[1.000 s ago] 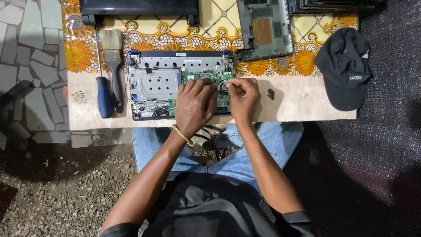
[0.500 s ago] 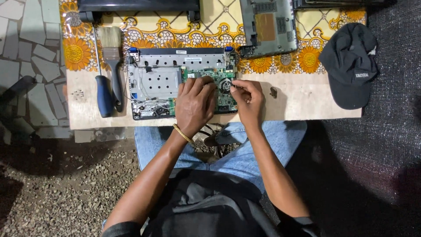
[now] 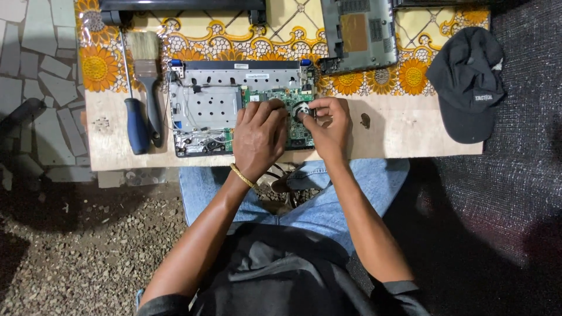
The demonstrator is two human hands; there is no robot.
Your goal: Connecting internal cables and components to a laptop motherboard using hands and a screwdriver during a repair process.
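Observation:
An opened laptop chassis [image 3: 208, 108] lies on a low wooden table [image 3: 404, 134], its metal frame and green circuit board [image 3: 285, 96] exposed. My left hand [image 3: 259, 136] rests palm down on the board, fingers spread over its left part; a gold bracelet circles the wrist. My right hand [image 3: 331, 124] sits at the board's right edge, its fingertips pinched on a small round fan [image 3: 302, 109]. The lower half of the board is hidden under both hands.
A blue-handled screwdriver [image 3: 134, 117] and a paintbrush [image 3: 147, 76] lie left of the chassis. A grey laptop cover [image 3: 358, 32] rests at the back, a black cap [image 3: 468, 82] on the right. A flowered cloth [image 3: 99, 64] covers the table's far half.
My hands have stayed on the board; the right fingers have shifted slightly around the fan. The camera view drifted a little.

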